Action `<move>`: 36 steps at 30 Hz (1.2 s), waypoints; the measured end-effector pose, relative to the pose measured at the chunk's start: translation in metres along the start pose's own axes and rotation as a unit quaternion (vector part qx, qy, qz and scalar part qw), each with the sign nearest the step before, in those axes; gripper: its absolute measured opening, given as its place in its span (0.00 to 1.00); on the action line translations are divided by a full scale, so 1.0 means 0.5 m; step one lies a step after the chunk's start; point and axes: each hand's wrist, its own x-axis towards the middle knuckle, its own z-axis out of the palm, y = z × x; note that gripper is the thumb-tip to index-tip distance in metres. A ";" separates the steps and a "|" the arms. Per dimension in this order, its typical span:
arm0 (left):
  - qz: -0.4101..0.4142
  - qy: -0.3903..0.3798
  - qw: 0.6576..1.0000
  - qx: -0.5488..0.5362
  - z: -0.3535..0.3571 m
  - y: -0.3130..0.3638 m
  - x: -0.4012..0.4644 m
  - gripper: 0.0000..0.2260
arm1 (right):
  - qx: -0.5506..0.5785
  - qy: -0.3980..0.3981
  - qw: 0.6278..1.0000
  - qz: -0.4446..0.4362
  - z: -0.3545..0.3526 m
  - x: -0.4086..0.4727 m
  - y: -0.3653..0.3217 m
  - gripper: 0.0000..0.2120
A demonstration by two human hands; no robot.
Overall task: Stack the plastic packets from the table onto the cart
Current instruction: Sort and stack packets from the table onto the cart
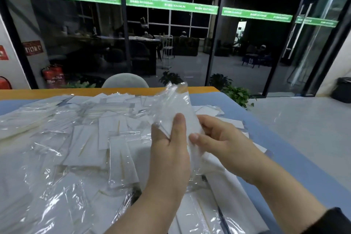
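Hands meet near the middle of the head view, both gripping one bundle of packets (180, 108) lifted above the table (284, 159). At about 6 o'clock from that bundle, the left hand (169, 156) has its thumb up the near face and its fingers wrapped behind, so it grasps the bundle's lower part. At 4 o'clock from the bundle, the right hand (222, 138) curls round the right edge, thumb pressed on the front, also grasping it. A dark sleeve (334, 222) covers the right forearm at the picture's 5 o'clock corner.

The held bundle stands roughly upright, its clear wrap crinkled at the top and white sheets visible inside. More packets (85, 144) lie scattered and overlapping across the blue table, filling the picture from 9 o'clock round to 6 o'clock; some show thin pale sticks inside.

At 12 o'clock from the scattered packets, a grey chair back (125, 80) rises behind the orange far edge of the table. A glass wall (171, 43) with a green band (171, 4) spans the top, with red fire extinguishers (54, 76) at 9 o'clock. Green plants (237, 94) stand at 2 o'clock from the hands, and a dark bin (342, 90) sits at 3 o'clock.
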 end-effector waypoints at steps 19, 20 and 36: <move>0.017 0.035 0.975 0.218 -0.026 -0.033 0.036 0.09 | -0.331 0.020 0.943 0.030 -0.039 -0.006 0.029 0.13; 0.016 0.026 0.977 0.210 -0.024 -0.030 0.031 0.09 | -0.325 0.019 0.945 0.030 -0.036 -0.006 0.029 0.12; -0.033 0.120 0.992 -0.026 -0.027 0.014 0.021 0.15 | -0.076 0.270 0.960 0.022 -0.086 0.020 0.030 0.03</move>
